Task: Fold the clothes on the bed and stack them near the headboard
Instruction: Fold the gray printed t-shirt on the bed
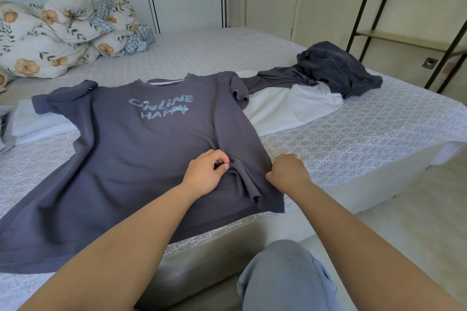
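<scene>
Patterned grey bedding [353, 134] is covering the bed, where a slate-blue T-shirt [141, 149] printed "ONLINE HAPPY" is lying face up near the front edge. Both hands are gripping it: the left hand [206, 173] is pinching a fold near the hem, while the right hand [286, 171] is clutching its side edge.

The gray T-shirt [141, 159] runs off the frame's left edge, its hem corner lost. A white garment [285, 106] lies partly buried beneath it and a dark heap [336, 68]. The right hand [288, 171] hides its fingertips; the floral bedding [50, 38], upper left, is cropped.
</scene>
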